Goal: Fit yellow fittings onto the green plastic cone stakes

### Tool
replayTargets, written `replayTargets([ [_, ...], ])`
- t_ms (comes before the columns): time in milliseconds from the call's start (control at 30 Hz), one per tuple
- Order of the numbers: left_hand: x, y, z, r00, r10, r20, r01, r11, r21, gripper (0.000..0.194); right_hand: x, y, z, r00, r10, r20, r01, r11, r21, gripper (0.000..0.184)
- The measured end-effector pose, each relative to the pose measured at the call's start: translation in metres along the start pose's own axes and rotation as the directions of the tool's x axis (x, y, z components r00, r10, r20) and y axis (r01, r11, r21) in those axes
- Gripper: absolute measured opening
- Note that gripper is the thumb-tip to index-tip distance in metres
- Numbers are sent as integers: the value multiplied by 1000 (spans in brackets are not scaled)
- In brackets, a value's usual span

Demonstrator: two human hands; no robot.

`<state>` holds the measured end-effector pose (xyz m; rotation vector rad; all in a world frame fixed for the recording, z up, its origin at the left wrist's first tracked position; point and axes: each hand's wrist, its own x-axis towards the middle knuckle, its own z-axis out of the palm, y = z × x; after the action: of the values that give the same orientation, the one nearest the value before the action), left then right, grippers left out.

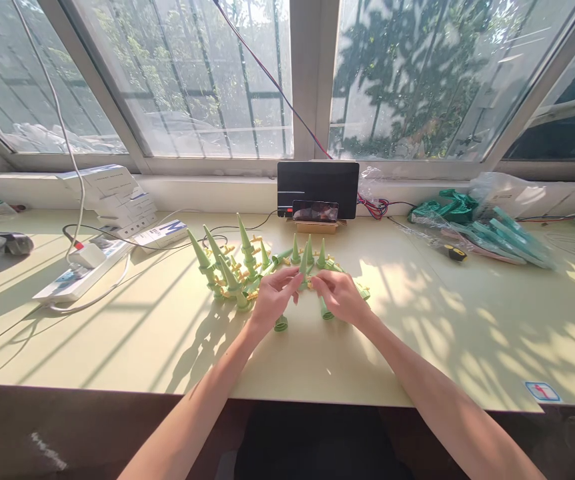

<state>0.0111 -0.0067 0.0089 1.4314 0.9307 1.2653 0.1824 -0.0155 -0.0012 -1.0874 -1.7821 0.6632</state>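
My left hand point(273, 295) is closed around a green plastic watering spike point(304, 260), its pointed end up. The fingertips of my right hand point(342, 297) pinch at the lower side of the same spike, where a bit of yellow shows; the exact part is hidden by the fingers. To the left stand several more green watering spikes point(245, 243) with yellow valves, points up. More short green spikes point(322, 253) are just behind my hands. Under my left hand is a green threaded end point(281, 324), and another green threaded end point(326, 310) shows below my right hand.
Behind the spikes a black tablet point(317, 180) stands upright with a phone point(315, 211) before it. On the left are a white power strip point(85, 270) with cables and white boxes point(112, 193). Green plastic packs point(510, 237) and a yellow-black object point(454, 252) lie right.
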Motion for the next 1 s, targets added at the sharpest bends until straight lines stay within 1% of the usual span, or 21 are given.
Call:
replayTargets([
  [67, 1, -3, 0, 999, 35, -1, -35, 999, 4, 29, 1, -3, 0, 990, 124, 60, -133, 976, 172, 42],
  [100, 1, -5, 0, 999, 48, -4, -48, 999, 7, 29, 1, -4, 0, 975, 192, 110, -214, 941, 262, 42],
  [167, 3, -10, 0, 997, 70, -13, -70, 997, 13, 28, 3, -5, -1, 928, 301, 219, -368, 836, 407, 41],
  [200, 3, -12, 0, 997, 79, -17, -79, 997, 14, 27, 4, -5, -1, 906, 331, 265, -420, 784, 457, 42],
  [267, 4, -14, -1, 995, 95, -23, -94, 995, 12, 27, 4, -5, -2, 880, 351, 319, -473, 712, 520, 43],
  [333, 4, -15, 0, 995, 103, -17, -103, 995, 13, 27, 5, -4, -2, 876, 352, 329, -481, 683, 550, 45],
  [367, 4, -15, 0, 995, 104, -14, -103, 995, 16, 27, 4, -4, -2, 878, 351, 324, -477, 685, 551, 45],
  [433, 3, -13, 0, 996, 94, -11, -94, 995, 24, 27, 4, -2, 0, 894, 341, 292, -447, 729, 518, 44],
  [467, 3, -12, 0, 996, 84, -7, -84, 996, 25, 27, 3, -2, 0, 910, 322, 260, -411, 775, 480, 43],
  [500, 2, -10, 0, 997, 72, -2, -72, 997, 24, 26, 2, -1, 1, 933, 287, 218, -356, 833, 424, 43],
  [567, 1, -7, 0, 999, 42, 11, -42, 999, 17, 25, 1, 0, 2, 978, 173, 118, -199, 944, 262, 42],
  [600, 1, -6, 0, 1000, 25, 16, -25, 1000, 14, 25, 1, 0, 3, 992, 106, 71, -116, 979, 166, 42],
  [633, 1, -5, -1, 1000, 5, 19, -5, 1000, 12, 25, 0, 0, 3, 999, 40, 33, -42, 996, 72, 42],
  [733, 1, -4, -3, 998, -59, 21, 58, 998, 9, 26, 0, 3, 3, 992, -123, -17, 120, 985, -125, 40],
  [833, 2, -6, -6, 995, -90, 40, 90, 996, -1, 29, 0, 6, 4, 973, -232, -8, 225, 949, -221, 37],
  [900, 2, -7, -7, 995, -84, 53, 85, 996, -9, 29, 0, 7, 5, 968, -250, -12, 240, 942, -234, 37],
  [1000, 2, -7, -6, 997, -60, 54, 61, 998, -22, 29, 0, 6, 6, 978, -204, -44, 193, 964, -182, 35],
])
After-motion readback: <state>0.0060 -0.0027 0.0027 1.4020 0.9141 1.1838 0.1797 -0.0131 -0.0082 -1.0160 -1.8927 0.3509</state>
